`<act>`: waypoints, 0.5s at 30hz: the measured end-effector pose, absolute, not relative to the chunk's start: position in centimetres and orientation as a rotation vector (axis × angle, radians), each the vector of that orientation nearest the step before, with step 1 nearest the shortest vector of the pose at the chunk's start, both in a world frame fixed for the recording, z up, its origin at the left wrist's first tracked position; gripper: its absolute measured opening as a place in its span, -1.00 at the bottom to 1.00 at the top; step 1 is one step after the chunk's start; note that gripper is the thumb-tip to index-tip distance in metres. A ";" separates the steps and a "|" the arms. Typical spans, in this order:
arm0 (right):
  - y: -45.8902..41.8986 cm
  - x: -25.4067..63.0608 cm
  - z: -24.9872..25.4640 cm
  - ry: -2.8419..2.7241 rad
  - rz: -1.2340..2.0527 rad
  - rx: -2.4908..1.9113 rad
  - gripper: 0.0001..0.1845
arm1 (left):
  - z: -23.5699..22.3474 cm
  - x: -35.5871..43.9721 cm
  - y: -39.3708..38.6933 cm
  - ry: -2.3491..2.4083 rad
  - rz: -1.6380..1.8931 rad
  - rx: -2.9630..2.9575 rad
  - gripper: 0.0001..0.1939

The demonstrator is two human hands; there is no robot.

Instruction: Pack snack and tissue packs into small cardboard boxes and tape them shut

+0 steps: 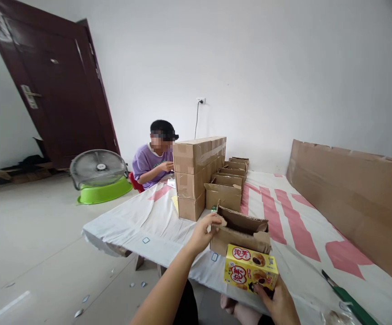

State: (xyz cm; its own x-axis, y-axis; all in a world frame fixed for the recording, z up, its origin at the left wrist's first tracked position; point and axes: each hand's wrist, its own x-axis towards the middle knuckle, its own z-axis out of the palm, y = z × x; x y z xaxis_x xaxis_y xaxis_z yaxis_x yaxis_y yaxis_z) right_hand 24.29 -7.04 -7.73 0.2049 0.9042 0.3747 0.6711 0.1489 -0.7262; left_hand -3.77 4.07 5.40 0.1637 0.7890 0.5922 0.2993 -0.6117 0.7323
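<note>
My left hand [205, 231] pinches the left flap of an open brown cardboard carton [241, 234] lying at the near edge of the table. My right hand [277, 301] grips a yellow snack box [250, 269] with red characters and pictures of pastries, held just in front of and below that carton. The carton's mouth faces up and toward me, and its inside looks dark.
A stack of three taped cartons [198, 174] and a row of several open cartons [230, 178] stand mid-table on a white cloth with pink stripes [284, 221]. A person in a purple shirt [150, 162] sits behind. A green-handled tool [347, 299] lies right; flat cardboard [352, 198] leans there. A fan [97, 169] stands on the floor.
</note>
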 end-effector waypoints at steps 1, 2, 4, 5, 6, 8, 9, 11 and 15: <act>-7.1 24.3 -7.8 -1.529 0.319 -1.587 -0.47 | 5.8 -3.5 4.9 1.020 1.445 1.947 -0.80; -7.1 24.2 -7.9 -1.529 0.316 -1.590 -0.47 | 5.9 -3.1 5.5 1.029 1.461 1.888 -0.79; -7.2 24.2 -8.0 -1.528 0.310 -1.601 -0.47 | 5.4 -2.2 6.5 1.063 1.510 1.813 -0.73; -7.2 24.2 -8.0 -1.531 0.304 -1.605 -0.47 | 4.9 -1.8 6.7 1.076 1.535 1.779 -0.71; -7.3 24.3 -8.1 -1.536 0.292 -1.609 -0.47 | 4.5 -1.5 6.8 1.089 1.560 1.747 -0.69; -7.3 24.2 -8.1 -1.548 0.259 -1.615 -0.48 | 3.7 -1.1 6.7 1.106 1.602 1.698 -0.67; -7.3 24.2 -8.0 -1.553 0.239 -1.615 -0.48 | 3.5 -1.0 6.6 1.107 1.618 1.680 -0.66; -7.4 24.1 -8.0 -1.565 0.206 -1.616 -0.48 | 3.3 -0.9 6.4 1.102 1.631 1.657 -0.64; -7.5 24.0 -8.0 -1.576 0.158 -1.626 -0.48 | 3.4 -0.9 6.1 1.086 1.638 1.623 -0.64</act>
